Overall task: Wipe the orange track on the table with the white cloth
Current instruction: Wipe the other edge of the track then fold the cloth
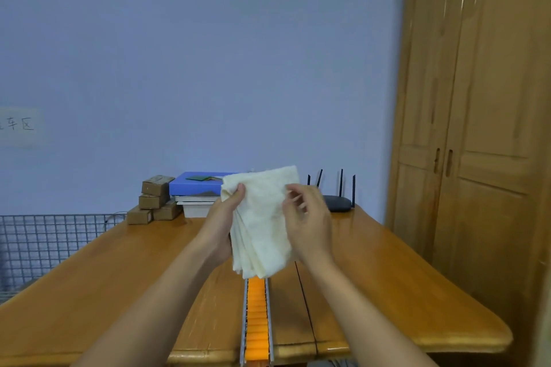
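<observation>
- Blue wall fills the back of the room, and a big wooden wardrobe (477, 128) stands at 3 o'clock.
- Below that I see the long wooden surface (119, 292). At its far end, near 12 o'clock, sit small brown boxes (153, 199), a blue box (196, 185) on some books, and a black router (337, 202).
- I have the white cloth (262, 223) up in the air in front of me, over the middle of the surface. It hangs in soft folds and does not touch anything below.
- My left hand (222, 223) grips the cloth at its top left corner, fingers closed on it.
- My right hand (307, 223) is on the right edge of the cloth. Its fingers (293, 197) are bent and blurry, so I can't tell if they pinch it or are loose.
- The orange track (256, 322) lies flat, running from the near edge at 6 o'clock straight away from me. Its far part is hidden behind the cloth.
- I think the step now is getting the cloth ready.
- To do it well, I would fold it into a thick, neat pad so no loose bits hang down.
- Loose bits could catch on the track's little ridges or its grey side rails.
- Then I would bring the pad down on one end of the track and push along it in one line.
</observation>
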`<state>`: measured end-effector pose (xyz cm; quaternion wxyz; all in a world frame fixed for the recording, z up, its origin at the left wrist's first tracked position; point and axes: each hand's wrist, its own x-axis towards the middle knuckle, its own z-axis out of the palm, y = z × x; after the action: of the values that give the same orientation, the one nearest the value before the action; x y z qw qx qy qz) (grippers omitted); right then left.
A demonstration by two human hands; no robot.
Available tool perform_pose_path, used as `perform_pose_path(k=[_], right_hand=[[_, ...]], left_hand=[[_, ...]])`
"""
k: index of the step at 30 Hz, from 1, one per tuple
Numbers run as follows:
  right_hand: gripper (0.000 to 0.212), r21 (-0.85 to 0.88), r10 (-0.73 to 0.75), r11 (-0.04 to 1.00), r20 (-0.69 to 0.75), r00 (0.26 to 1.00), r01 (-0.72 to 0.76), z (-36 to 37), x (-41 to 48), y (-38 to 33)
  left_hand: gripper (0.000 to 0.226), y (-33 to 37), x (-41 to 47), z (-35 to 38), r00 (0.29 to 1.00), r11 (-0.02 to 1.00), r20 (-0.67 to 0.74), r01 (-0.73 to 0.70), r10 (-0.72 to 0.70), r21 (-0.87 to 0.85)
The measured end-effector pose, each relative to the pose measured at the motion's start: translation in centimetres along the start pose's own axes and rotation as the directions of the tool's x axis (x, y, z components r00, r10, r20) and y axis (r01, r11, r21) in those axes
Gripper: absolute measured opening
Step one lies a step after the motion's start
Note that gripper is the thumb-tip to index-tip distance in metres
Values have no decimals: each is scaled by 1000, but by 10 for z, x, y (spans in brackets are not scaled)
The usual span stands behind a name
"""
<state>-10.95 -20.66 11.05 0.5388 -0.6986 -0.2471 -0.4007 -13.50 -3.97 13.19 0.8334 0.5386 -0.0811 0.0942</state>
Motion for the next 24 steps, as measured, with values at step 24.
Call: perform_pose_path(k=[24], right_hand=[[46, 261, 374, 899, -38, 927, -353, -4, 5, 7]], left_hand=[[43, -14, 0, 0, 934, 911, -180, -235, 308, 338]])
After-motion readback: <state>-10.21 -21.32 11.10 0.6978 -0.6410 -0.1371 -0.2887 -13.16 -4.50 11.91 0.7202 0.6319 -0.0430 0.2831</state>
